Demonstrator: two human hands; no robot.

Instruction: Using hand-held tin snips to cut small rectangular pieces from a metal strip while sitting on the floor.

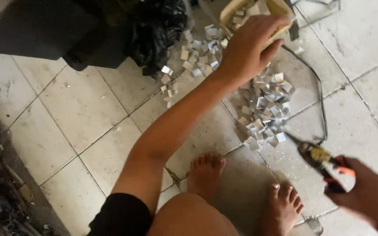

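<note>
My left hand (248,46) reaches far forward and grips the near rim of a tilted cream-coloured tray (273,9) holding small metal pieces. A heap of small shiny folded metal pieces (265,109) lies on the floor tiles just below that hand, and a second scatter of metal pieces (195,57) lies to its left. My right hand (366,194) at the lower right is closed on the orange handles of a pair of pliers (316,155), whose pointed nose aims toward the heap.
My two bare feet (206,172) rest on the tiled floor (66,109). A black cable (320,94) curves past the heap. A crumpled black plastic bag (158,28) and dark shapes sit at the top left. Dark clutter lines the left edge.
</note>
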